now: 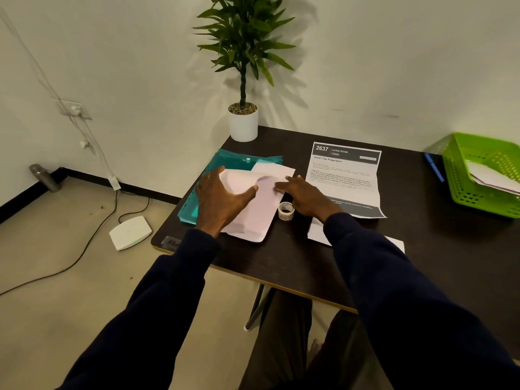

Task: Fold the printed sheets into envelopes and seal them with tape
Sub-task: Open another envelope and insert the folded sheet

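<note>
**Turning the flap over**

My left hand (222, 198), fingers spread, curves the flap of the pale sheet (259, 212) over. The sheet lies on the teal folder (187, 211) at the left of the counter (281, 266). My right hand (305, 197) presses flat on its right edge. I should square the edges before creasing hard, with the tape roll (286, 211) just beside it.

Long dark navy sleeves of a plain, matte fabric cover both arms. The left sleeve (157, 305) runs up from the lower left of the frame and the right sleeve (408, 305) from the lower right. Each ends snugly at the wrist, just below the left hand (222, 198) and the right hand (306, 198). Dark brownish trousers (281, 347), loosely creased, show at the lower centre.
</note>
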